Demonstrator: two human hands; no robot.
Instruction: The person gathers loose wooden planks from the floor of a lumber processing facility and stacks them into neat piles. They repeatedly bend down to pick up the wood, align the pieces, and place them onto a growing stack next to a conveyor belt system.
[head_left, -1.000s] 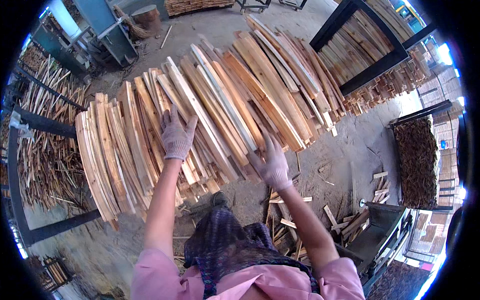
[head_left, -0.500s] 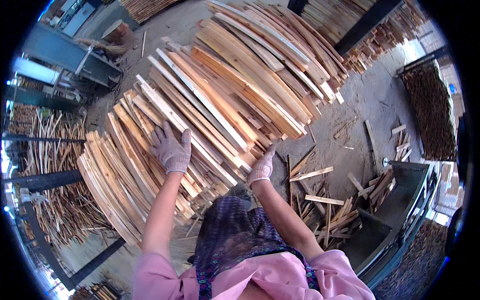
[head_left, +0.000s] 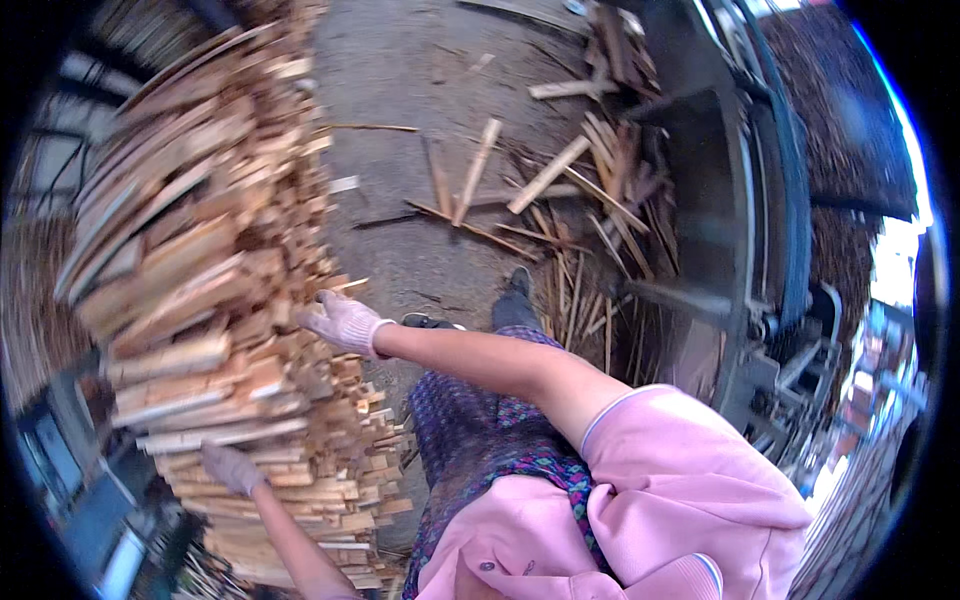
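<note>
A long stack of pale wooden boards [head_left: 190, 355] stands along my left side, its uneven ends facing me. My left hand [head_left: 231, 468], in a light knit work glove, lies on top of the boards in the nearer part of the stack; its fingers look flat and a little blurred. My right hand [head_left: 345, 322], gloved the same way, reaches across to the board ends. Its fingers stretch out against them, apparently without a board wrapped in the grip. Motion blur softens the fingertips and the boards beside them.
Loose wood strips [head_left: 550, 175] lie scattered on the grey floor [head_left: 380, 70] ahead. More offcuts are heaped against a dark metal machine frame [head_left: 745, 190] on the right. My shoe [head_left: 519, 281] shows beside these strips. A dark stacked pile [head_left: 840, 110] stands beyond the frame.
My view has turned right, so the stack now runs down the left side and the scrap and metal frame fill more of the view. Both gloved hands remain at the stack.
</note>
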